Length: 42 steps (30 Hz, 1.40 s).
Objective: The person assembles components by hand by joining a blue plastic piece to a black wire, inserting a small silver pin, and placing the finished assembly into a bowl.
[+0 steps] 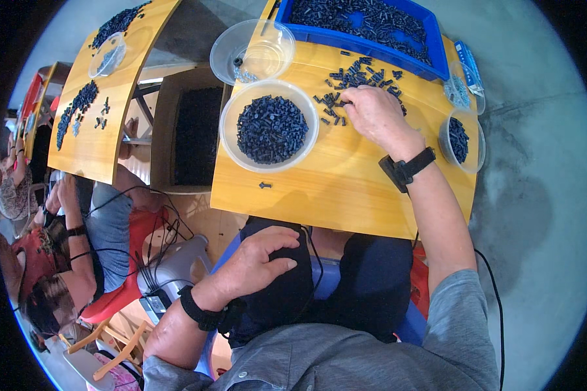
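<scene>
Two clear bowls [269,126] and one blue bin [437,55] of dark parts [270,128].

Just left of the right hand [376,112], a clear bowl [235,146] brims with dark parts. Beyond it, there's an emptier clear bowl [223,47]. Past the fingers sits a loaded blue crate [437,55], and off to the right a small clear cup [479,153]. Nearer the body, one stray part [265,186] lies alone. Far left, another wooden table [101,146].
</scene>
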Tool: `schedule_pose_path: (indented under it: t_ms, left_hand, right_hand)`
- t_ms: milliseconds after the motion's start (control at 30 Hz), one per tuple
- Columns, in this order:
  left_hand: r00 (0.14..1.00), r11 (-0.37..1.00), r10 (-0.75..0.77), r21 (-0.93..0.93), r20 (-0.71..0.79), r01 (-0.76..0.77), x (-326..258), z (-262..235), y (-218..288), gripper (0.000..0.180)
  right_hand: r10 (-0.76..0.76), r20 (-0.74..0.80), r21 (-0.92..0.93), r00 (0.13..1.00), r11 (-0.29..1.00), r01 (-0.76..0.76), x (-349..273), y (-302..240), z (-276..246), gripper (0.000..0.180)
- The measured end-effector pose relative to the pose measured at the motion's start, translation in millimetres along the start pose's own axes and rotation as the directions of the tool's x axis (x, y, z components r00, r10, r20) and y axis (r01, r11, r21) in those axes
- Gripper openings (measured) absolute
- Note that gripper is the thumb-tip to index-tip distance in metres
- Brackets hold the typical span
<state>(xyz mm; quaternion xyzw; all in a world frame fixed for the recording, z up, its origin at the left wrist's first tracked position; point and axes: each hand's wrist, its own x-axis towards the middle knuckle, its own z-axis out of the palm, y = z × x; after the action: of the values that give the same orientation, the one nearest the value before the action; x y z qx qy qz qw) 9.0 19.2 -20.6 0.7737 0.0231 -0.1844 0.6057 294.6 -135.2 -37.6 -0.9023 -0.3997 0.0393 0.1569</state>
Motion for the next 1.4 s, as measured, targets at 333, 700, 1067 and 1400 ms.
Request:
schedule_pose_path:
  t_ms: [333, 700, 1067, 1400]
  left_hand:
    - [1.000, 0.999, -0.019, -0.030, -0.002, 0.019, 0, -1, -1, 0.028]
    - [0.999, 0.999, -0.001, -0.036, -0.036, 0.000, 0, 2, -3, 0.027]
    - [0.999, 0.999, -0.018, -0.028, -0.030, 0.017, 2, 1, -1, 0.026]
    - [0.999, 0.999, -0.026, -0.042, -0.033, 0.024, 1, 0, 0, 0.026]
  right_hand:
    - [-0.048, 0.005, -0.115, 0.999, 0.992, 0.048, 3, 4, 7, 0.012]
    - [0.014, -0.143, 0.129, 0.990, 0.992, 0.005, -6, 11, 5, 0.012]
    - [-0.101, -0.135, 0.071, 0.986, 0.991, 0.111, -2, 4, 3, 0.012]
    - [-0.195, -0.018, 0.068, 0.981, 0.978, 0.195, 18, -3, 8, 0.018]
